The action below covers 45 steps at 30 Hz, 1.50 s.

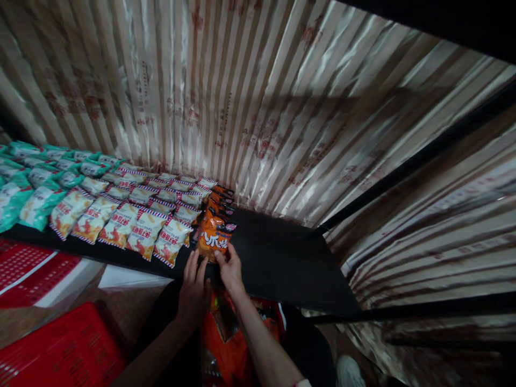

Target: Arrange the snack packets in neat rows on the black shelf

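Note:
An orange and black snack bag (215,239) with white lettering leans at the front of a row of similar orange bags (220,199) on the black shelf. My right hand (231,271) pinches its lower right corner, thumb on the front. At its lower left edge lie the outstretched fingers of my left hand (194,287), touching the bag or just beside it. Below my forearms, a large orange package (228,344) with several items in it rests between my legs. White snack bags with striped edges (139,231) stand in rows just left of the orange ones.
Teal snack bags (42,204) fill the shelf's far left. The black shelf (286,258) extends right to a dark metal post (403,161). Striped, shiny sheeting (258,97) hangs behind. Red plastic crates (60,349) stand low on the left.

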Tool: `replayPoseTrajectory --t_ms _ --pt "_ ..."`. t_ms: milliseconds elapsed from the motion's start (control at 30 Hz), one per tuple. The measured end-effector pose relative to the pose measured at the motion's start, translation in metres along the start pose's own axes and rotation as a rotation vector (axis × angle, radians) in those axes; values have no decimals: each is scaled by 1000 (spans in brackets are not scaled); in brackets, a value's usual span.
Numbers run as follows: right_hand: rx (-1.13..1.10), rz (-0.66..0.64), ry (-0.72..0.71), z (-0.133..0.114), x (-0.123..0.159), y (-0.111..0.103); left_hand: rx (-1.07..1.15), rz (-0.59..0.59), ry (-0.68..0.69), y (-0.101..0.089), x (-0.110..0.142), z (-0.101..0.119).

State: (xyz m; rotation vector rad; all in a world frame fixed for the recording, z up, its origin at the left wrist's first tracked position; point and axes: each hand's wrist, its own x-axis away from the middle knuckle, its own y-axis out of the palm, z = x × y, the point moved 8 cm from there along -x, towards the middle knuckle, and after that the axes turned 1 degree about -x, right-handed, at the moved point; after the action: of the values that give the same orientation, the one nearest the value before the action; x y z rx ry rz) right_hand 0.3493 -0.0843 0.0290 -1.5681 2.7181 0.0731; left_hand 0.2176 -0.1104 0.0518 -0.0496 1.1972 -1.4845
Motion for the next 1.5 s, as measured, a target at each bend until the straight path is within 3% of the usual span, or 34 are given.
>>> replayPoseTrajectory --t_ms 300,433,733,933,1167,1300,1500 --pt "287 64 -105 5 -10 -5 -40 13 60 16 -2 -11" --pt "297 41 -113 3 -12 -2 -30 28 30 18 -9 -18" --pt "294 57 -93 2 -9 -3 -6 199 59 14 -31 -21" --pt "185 25 -98 0 -10 -9 -53 202 69 24 -36 -25" --pt "167 263 -45 19 -50 -54 -87 180 36 29 -33 -28" --pt "118 209 7 29 -83 -56 -73 174 31 30 -32 -29" --pt "47 39 42 28 -115 -31 -52 187 40 26 -33 -23"
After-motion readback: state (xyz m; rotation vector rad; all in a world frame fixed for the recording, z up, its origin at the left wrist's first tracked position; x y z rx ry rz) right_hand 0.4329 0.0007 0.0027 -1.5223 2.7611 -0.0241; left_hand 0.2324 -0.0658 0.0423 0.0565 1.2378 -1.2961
